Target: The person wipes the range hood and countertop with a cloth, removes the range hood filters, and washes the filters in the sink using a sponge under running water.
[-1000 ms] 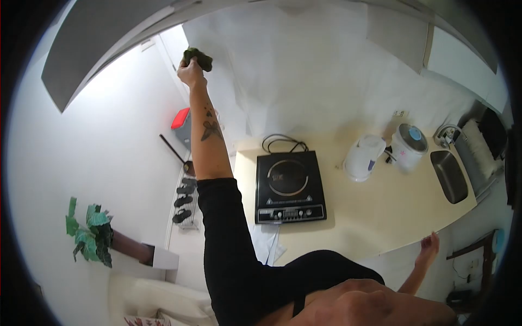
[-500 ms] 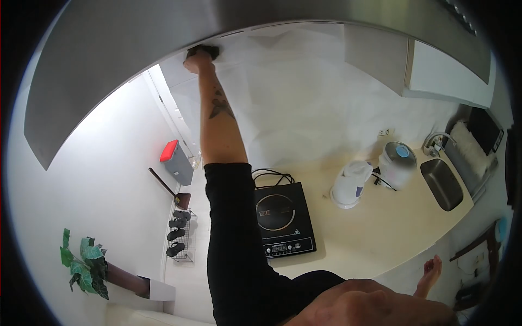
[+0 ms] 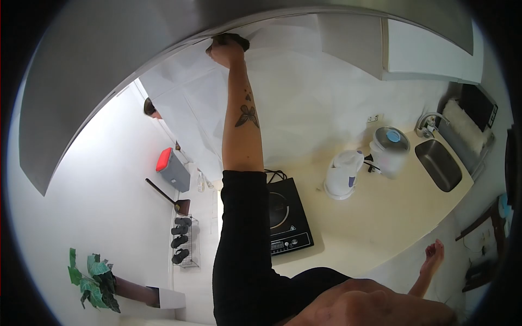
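Observation:
My left hand [image 3: 225, 53] is raised at the end of a stretched arm, its fingers closed around a dark, crumpled cloth [image 3: 239, 41]. Hand and cloth are at the lower edge of the metal range hood [image 3: 136, 41], and the hood partly hides them. Below the arm, a black induction cooker [image 3: 293, 217] lies on the counter, its left part covered by my sleeve. Off to the right, my right hand [image 3: 433, 256] hangs in the air beyond the counter's front edge, fingers loosely curled and apart, holding nothing.
On the cream counter [image 3: 375, 228] stand a white electric kettle [image 3: 342, 176] and a lidded pot [image 3: 390, 146], near a sink [image 3: 438, 165]. A wall cabinet [image 3: 429, 51] hangs above. Left are a bin [image 3: 175, 171], dustpan [image 3: 182, 207], shoe rack [image 3: 187, 239] and potted plant [image 3: 98, 282].
My left hand and the cloth have shifted right along the hood's edge as the view moved slightly. Something resembling part of another person now shows by the doorway. My right hand still hangs free.

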Demonstrator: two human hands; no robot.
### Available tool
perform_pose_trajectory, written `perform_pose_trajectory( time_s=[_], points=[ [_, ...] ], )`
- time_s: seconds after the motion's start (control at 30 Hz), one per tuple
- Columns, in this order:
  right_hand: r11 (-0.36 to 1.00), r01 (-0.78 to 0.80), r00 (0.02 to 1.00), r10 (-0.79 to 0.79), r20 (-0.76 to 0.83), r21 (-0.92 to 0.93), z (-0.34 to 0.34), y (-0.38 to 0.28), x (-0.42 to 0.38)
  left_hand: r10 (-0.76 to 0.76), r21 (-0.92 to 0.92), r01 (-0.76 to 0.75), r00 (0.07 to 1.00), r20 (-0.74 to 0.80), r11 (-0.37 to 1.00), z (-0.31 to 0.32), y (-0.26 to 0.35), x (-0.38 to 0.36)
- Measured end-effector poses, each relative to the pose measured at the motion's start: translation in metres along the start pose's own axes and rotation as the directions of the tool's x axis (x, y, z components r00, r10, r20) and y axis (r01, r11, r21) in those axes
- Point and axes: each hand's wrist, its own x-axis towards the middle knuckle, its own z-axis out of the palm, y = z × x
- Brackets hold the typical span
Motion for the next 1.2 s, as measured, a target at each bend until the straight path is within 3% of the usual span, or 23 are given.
perform_pose_trajectory(
  time_s=[0.03, 0.07, 0.1, 0.13, 0.2, 0.23, 0.3, 0.4, 0.43, 0.5, 0.53, 0.63, 0.7, 0.77, 0.83, 0.87, 0.93, 0.97, 1.03, 1.07, 1.1, 1.17, 1.2],
  points=[
    [1.0, -0.001, 1.0, 0.001, -0.009, -0.001, 0.0, 0.001, 0.0, -0.001, -0.003, 0.001, 1.0, 0.008, 1.0, 0.002, 0.003, -0.002],
    [1.0, -0.003, 1.0, 0.003, -0.001, 0.004, -0.001, 0.002, 0.0, -0.205, -0.299, 0.227, 0.973, 0.105, 0.927, 0.003, 0.007, -0.004],
    [1.0, -0.006, 1.0, 0.006, 0.008, 0.009, -0.002, 0.004, 0.001, -0.36, -0.535, 0.44, 0.898, 0.253, 0.721, 0.005, 0.009, -0.006],
    [1.0, -0.01, 1.0, 0.01, 0.004, 0.006, -0.006, 0.005, 0.001, -0.362, -0.531, 0.444, 0.896, 0.257, 0.722, 0.007, 0.012, -0.011],
    [0.999, -0.012, 1.0, 0.012, 0.002, 0.032, -0.01, 0.01, 0.003, -0.348, -0.663, 0.538, 0.843, 0.41, 0.521, 0.017, 0.017, -0.018],
    [0.999, -0.015, 1.0, 0.015, -0.001, 0.031, -0.014, 0.011, 0.003, -0.348, -0.661, 0.54, 0.842, 0.413, 0.522, 0.022, 0.018, -0.02],
    [1.0, -0.002, 1.0, 0.002, -0.006, 0.016, -0.022, 0.011, 0.0, -0.458, -0.449, 0.447, 0.884, 0.091, 0.773, 0.037, 0.019, -0.023],
    [1.0, 0.01, 0.995, -0.007, -0.101, 0.024, -0.04, 0.009, -0.013, -0.464, -0.419, 0.436, 0.885, 0.039, 0.796, 0.058, 0.028, -0.029],
    [1.0, 0.011, 0.994, -0.008, -0.112, 0.025, -0.047, 0.008, -0.015, -0.465, -0.421, 0.44, 0.884, 0.049, 0.793, 0.061, 0.036, -0.035],
    [0.998, -0.042, 0.974, 0.053, -0.219, 0.055, -0.064, 0.004, -0.019, -0.422, -0.583, 0.51, 0.858, 0.294, 0.632, 0.063, 0.051, -0.049],
    [0.998, -0.044, 0.972, 0.055, -0.226, 0.053, -0.071, 0.002, -0.019, -0.422, -0.58, 0.516, 0.855, 0.301, 0.631, 0.08, 0.043, -0.053],
    [0.998, 0.01, 0.964, 0.006, -0.266, 0.06, -0.083, -0.005, -0.022, -0.362, -0.674, 0.295, 0.931, 0.043, 0.677, 0.124, 0.035, -0.064],
    [0.999, 0.02, 0.967, -0.009, -0.256, 0.04, -0.085, -0.012, -0.026, -0.223, -0.288, 0.283, 0.949, 0.225, 0.915, 0.13, 0.048, -0.081],
    [0.999, 0.023, 0.97, -0.016, -0.242, 0.027, -0.084, -0.015, -0.029, -0.295, -0.272, 0.348, 0.93, 0.219, 0.897, 0.124, 0.075, -0.103],
    [1.0, 0.021, 0.975, -0.018, -0.222, 0.011, -0.081, -0.015, -0.031, -0.04, -0.216, 0.133, 0.921, 0.387, 0.967, 0.129, 0.08, -0.116],
    [0.999, 0.032, 0.975, -0.024, -0.219, 0.031, -0.079, -0.014, -0.032, -0.042, -0.215, 0.135, 0.92, 0.389, 0.967, 0.128, 0.081, -0.119],
    [0.999, 0.033, 0.976, -0.023, -0.216, 0.042, -0.077, -0.013, -0.034, 0.047, -0.331, 0.239, 0.743, 0.667, 0.913, 0.114, 0.082, -0.127],
    [0.999, 0.035, 0.979, -0.029, -0.202, 0.028, -0.077, -0.012, -0.036, 0.042, -0.323, 0.242, 0.738, 0.673, 0.915, 0.102, 0.081, -0.129],
    [0.999, 0.032, 0.981, -0.029, -0.193, 0.014, -0.08, -0.008, -0.04, 0.06, -0.311, 0.67, 0.37, 0.927, 0.674, 0.06, 0.087, -0.126],
    [0.999, 0.033, 0.98, -0.027, -0.196, 0.03, -0.084, -0.006, -0.041, 0.067, -0.267, 0.707, 0.298, 0.952, 0.655, 0.048, 0.082, -0.122],
    [0.998, 0.035, 0.98, -0.025, -0.2, 0.046, -0.087, -0.005, -0.041, 0.067, -0.264, 0.707, 0.295, 0.953, 0.656, 0.039, 0.073, -0.12],
    [0.998, 0.032, 0.979, -0.02, -0.201, 0.056, -0.094, -0.007, -0.042, 0.202, -0.253, 0.888, 0.186, 0.962, 0.384, 0.018, 0.059, -0.12],
    [0.997, 0.031, 0.98, -0.017, -0.2, 0.066, -0.097, -0.008, -0.043, 0.202, -0.247, 0.889, 0.18, 0.963, 0.385, 0.006, 0.056, -0.12]
  ],
)
